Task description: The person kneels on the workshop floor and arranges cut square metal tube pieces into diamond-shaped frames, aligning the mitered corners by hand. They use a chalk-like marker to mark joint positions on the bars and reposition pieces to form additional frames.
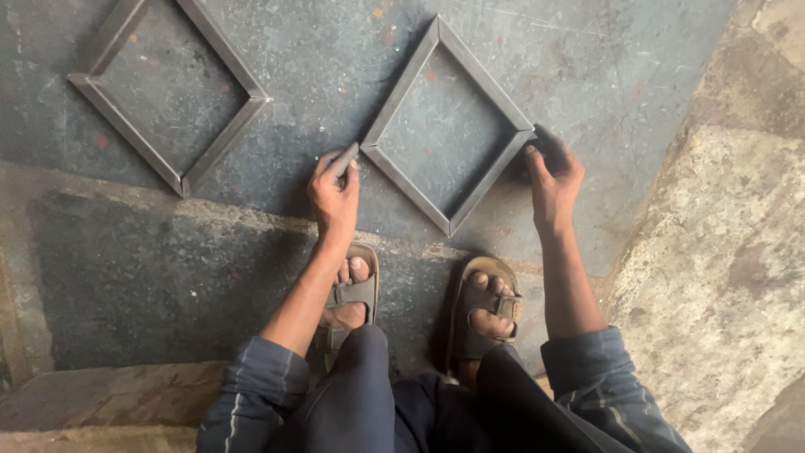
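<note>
Square grey metal frame, set cornerwise on the floor, left hand pinching one corner, right hand closed on the opposite one.

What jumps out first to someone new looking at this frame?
Two square metal frames lie turned like diamonds on the dark floor: one at upper left, one at centre. The left hand touches the centre frame's left corner and the right hand its right corner. Below, two sandalled feet stand between the forearms.
</note>
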`<action>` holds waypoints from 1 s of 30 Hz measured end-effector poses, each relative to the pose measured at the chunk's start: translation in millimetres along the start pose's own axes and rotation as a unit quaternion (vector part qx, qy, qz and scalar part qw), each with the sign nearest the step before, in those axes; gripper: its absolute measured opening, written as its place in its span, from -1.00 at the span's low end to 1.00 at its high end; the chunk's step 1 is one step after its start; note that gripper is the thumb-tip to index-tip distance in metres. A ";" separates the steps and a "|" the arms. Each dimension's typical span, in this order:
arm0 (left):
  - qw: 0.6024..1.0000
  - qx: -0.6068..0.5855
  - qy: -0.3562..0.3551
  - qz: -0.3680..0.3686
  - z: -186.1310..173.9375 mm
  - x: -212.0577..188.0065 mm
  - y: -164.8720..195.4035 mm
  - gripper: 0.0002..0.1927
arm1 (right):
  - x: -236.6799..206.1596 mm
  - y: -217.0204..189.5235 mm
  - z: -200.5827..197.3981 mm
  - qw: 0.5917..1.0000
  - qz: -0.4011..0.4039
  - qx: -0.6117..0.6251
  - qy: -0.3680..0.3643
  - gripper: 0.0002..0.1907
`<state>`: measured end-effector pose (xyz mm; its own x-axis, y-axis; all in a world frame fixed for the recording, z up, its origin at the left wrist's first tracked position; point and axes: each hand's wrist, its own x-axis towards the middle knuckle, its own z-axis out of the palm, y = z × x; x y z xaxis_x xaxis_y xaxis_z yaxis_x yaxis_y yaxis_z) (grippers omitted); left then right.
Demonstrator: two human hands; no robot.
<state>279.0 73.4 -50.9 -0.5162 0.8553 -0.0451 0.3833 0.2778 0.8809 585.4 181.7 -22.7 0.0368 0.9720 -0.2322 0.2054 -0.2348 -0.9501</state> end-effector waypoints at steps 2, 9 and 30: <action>1.000 -0.001 0.003 -0.010 0.9 0.1 -1.4 -0.72 | -1.0 0.5 1.2 1.000 0.013 0.005 0.012 -0.61; 0.999 0.023 -0.012 -0.024 2.3 -3.3 -0.5 -0.69 | -1.2 -2.6 0.2 1.000 0.014 -0.002 0.010 -0.60; 0.999 0.026 -0.032 0.014 -3.3 -6.7 -10.4 -0.66 | -116.5 17.4 17.3 0.871 -0.240 -0.402 -0.149 -0.65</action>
<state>275.9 63.3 -58.2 -0.4558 0.8885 -0.0526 0.4370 0.2749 0.8564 567.8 64.2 -15.8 -0.4728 0.8812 -0.0062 0.7499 0.3986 -0.5281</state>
